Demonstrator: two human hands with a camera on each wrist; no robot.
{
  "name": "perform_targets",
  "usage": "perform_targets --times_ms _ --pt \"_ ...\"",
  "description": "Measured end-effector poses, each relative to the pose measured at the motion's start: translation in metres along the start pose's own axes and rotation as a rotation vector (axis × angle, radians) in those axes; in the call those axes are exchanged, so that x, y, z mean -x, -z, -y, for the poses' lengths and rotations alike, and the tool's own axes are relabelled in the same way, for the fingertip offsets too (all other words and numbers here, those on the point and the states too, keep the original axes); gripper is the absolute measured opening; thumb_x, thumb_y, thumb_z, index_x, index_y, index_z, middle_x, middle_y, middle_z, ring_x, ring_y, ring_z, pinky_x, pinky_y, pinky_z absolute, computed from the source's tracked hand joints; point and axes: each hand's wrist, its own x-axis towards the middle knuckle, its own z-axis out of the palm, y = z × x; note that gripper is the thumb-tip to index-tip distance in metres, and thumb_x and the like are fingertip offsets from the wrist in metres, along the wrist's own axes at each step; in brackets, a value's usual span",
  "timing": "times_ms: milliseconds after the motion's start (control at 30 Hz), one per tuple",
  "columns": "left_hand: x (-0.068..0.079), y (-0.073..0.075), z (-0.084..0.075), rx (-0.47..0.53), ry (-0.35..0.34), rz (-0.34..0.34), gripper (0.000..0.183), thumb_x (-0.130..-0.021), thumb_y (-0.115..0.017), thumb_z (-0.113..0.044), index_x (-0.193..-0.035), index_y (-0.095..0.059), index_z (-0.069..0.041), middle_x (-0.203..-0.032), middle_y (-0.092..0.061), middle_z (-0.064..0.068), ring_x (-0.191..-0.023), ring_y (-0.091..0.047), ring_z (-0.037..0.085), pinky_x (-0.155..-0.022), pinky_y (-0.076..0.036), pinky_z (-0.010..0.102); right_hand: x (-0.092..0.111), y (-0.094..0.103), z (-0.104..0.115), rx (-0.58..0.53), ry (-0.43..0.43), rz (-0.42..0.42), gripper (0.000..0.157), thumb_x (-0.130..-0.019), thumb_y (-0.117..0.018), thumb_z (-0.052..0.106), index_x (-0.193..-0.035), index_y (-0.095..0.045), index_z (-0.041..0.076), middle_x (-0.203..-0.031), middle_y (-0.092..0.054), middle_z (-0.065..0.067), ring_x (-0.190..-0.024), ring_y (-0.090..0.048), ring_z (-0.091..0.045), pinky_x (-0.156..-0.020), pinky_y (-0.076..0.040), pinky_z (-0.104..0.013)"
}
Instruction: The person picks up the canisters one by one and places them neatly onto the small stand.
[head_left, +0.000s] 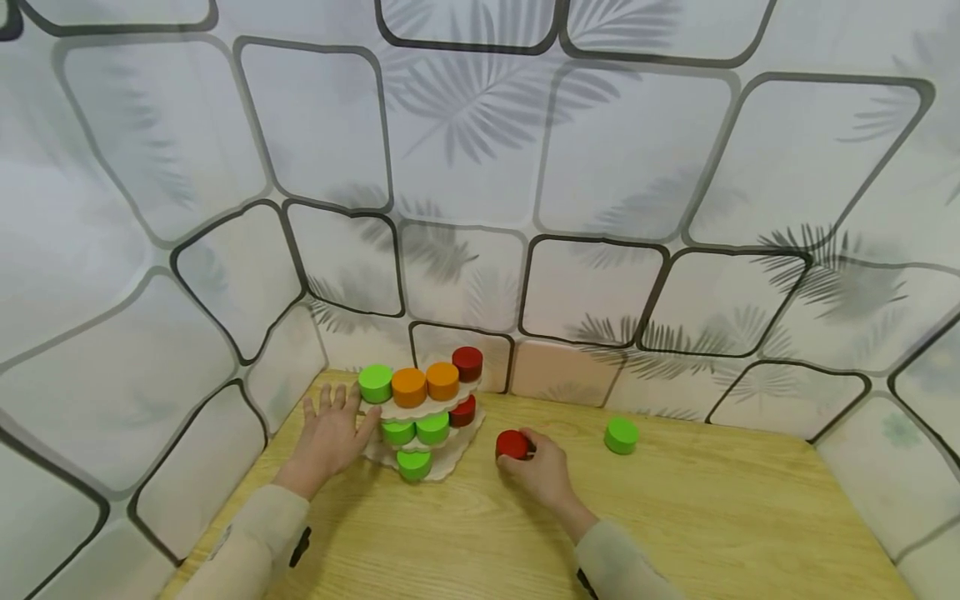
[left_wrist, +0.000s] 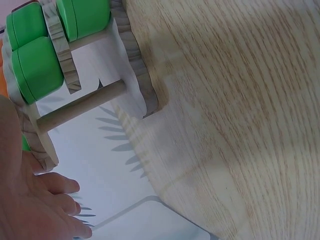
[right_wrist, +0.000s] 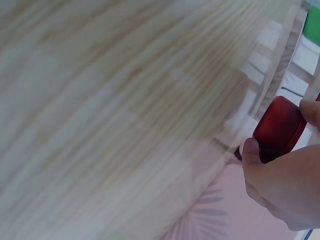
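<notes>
A tiered wooden stand with scalloped edges bears several round lidded containers. On its top tier are a green container, two orange containers and a red one; more green and red ones sit on the tiers below. My left hand lies at the left edge of the top tier, fingers spread, thumb by the rim; the left wrist view shows it beside that tier. To the right of the stand, my right hand pinches a red round container between thumb and fingers.
A single green container stands on the wooden table, right of my right hand. Pale patterned walls rise behind and at both sides of the table.
</notes>
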Motion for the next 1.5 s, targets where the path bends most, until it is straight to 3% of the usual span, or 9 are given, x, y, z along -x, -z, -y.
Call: perform_targets --times_ms 367,700,1200,1500 --pt "0.0 0.0 0.0 0.016 0.0 -0.002 0.076 -0.114 -0.033 -0.051 -0.161 -0.031 0.009 -0.161 -0.031 0.042 -0.154 -0.019 0.064 -0.12 -0.011 0.083 0.0 -0.015 0.019 -0.022 0.001 0.05 0.065 -0.083 -0.086 0.011 -0.138 -0.061 -0.012 -0.126 -0.07 -0.027 -0.11 -0.07 -0.035 -0.092 -0.062 -0.046" --pt "-0.001 -0.001 0.001 0.025 0.005 -0.001 0.077 -0.114 -0.031 -0.052 -0.162 -0.03 0.008 -0.162 -0.03 0.042 -0.154 -0.019 0.063 -0.12 -0.008 0.083 0.004 -0.028 0.029 -0.071 0.034 0.105 0.061 -0.082 -0.086 0.009 -0.135 -0.063 -0.012 -0.121 -0.07 -0.025 -0.106 -0.069 -0.03 -0.088 -0.062 -0.043" --pt "-0.002 -0.001 0.0 0.004 -0.002 -0.004 0.076 -0.114 -0.032 -0.051 -0.162 -0.031 0.008 -0.161 -0.033 0.042 -0.153 -0.021 0.064 -0.12 -0.01 0.083 0.008 -0.043 0.038 -0.027 0.074 0.149 0.063 -0.083 -0.087 0.013 -0.137 -0.063 -0.01 -0.123 -0.071 -0.024 -0.109 -0.069 -0.03 -0.091 -0.062 -0.045" --pt "-0.004 -0.003 0.004 -0.02 -0.003 -0.007 0.077 -0.114 -0.03 -0.052 -0.161 -0.031 0.008 -0.161 -0.033 0.042 -0.153 -0.022 0.063 -0.12 -0.012 0.083 0.007 -0.052 0.038 -0.02 0.09 0.177 0.056 -0.084 -0.087 0.015 -0.133 -0.068 -0.004 -0.119 -0.072 -0.019 -0.106 -0.068 -0.028 -0.09 -0.061 -0.044"
